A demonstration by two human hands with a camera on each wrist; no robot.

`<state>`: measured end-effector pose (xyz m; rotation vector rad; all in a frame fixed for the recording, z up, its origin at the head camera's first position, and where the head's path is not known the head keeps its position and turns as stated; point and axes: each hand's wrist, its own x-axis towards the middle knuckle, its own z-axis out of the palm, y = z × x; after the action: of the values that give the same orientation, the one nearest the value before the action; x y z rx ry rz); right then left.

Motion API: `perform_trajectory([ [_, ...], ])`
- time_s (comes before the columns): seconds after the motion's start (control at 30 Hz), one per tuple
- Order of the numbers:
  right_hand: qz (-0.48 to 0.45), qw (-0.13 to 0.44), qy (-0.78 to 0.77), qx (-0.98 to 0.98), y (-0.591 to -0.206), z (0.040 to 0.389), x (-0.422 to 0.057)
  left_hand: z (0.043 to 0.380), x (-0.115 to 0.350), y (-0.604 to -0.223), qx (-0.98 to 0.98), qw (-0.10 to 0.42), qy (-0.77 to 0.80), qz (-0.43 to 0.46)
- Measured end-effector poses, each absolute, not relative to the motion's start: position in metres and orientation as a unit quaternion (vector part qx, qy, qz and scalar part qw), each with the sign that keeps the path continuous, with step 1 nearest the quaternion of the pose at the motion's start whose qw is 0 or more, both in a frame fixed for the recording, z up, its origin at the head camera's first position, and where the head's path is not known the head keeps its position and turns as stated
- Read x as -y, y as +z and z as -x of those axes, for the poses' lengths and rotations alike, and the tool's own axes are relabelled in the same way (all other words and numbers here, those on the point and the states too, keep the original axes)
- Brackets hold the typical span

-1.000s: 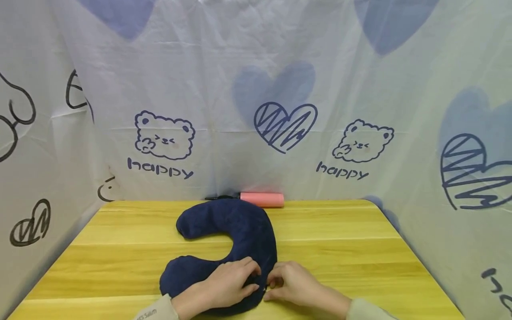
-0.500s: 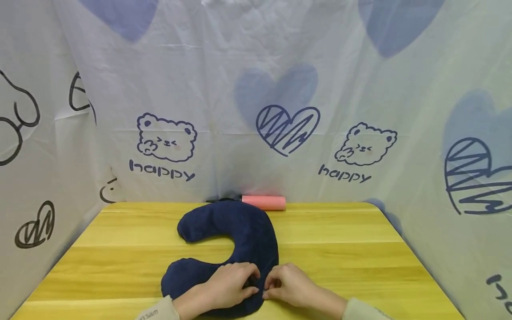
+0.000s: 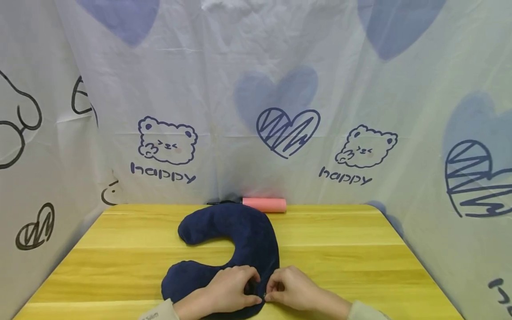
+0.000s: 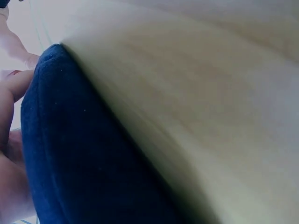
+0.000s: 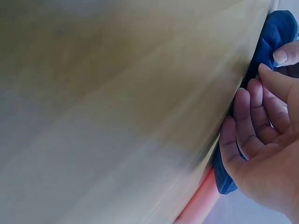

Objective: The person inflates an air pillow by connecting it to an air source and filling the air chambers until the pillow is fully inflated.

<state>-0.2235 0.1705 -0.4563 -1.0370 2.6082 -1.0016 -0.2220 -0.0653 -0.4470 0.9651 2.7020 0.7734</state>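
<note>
A dark navy U-shaped neck pillow (image 3: 256, 235) lies on the table, its opening facing left. My left hand (image 3: 232, 286) lies over the near arm of the pillow, thumb and fingers curled and gripping its fabric near the outer edge. My right hand (image 3: 294, 289) is at that same edge, thumb and forefinger pinching at the seam. A tiny shiny bit, like a zipper pull, shows at those fingertips; it is too small to make out fully. In the right wrist view the other fingers of the right hand (image 5: 261, 149) curl loosely beside the pillow (image 5: 268, 42).
Behind the pillow, a pink cylinder (image 3: 264, 205) with a black part (image 3: 228, 200) lies at the back edge of the wood-grain table (image 3: 340, 249). A white printed cloth (image 3: 228, 169) hangs around the back and sides.
Both hands stay at the pillow's near right edge. The right fingertips have shifted slightly along the seam toward the near side. The whole view has tilted a little.
</note>
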Motion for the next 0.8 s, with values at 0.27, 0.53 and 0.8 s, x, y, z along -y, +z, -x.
perform_trajectory([
  [0.27,0.348,0.091,-0.362,-0.860,-0.4637,0.2209,-0.1754,0.2168,0.0661,-0.4532,-0.913,0.086,0.244,-0.314],
  [0.53,0.354,0.068,-0.362,-0.860,-0.4641,0.2200,-0.1763,0.2157,0.0659,-0.4526,-0.919,0.086,0.229,-0.308],
  [0.8,0.349,0.052,-0.357,-0.865,-0.4640,0.2234,-0.1786,0.2169,0.0642,-0.4509,-0.925,0.075,0.206,-0.311],
])
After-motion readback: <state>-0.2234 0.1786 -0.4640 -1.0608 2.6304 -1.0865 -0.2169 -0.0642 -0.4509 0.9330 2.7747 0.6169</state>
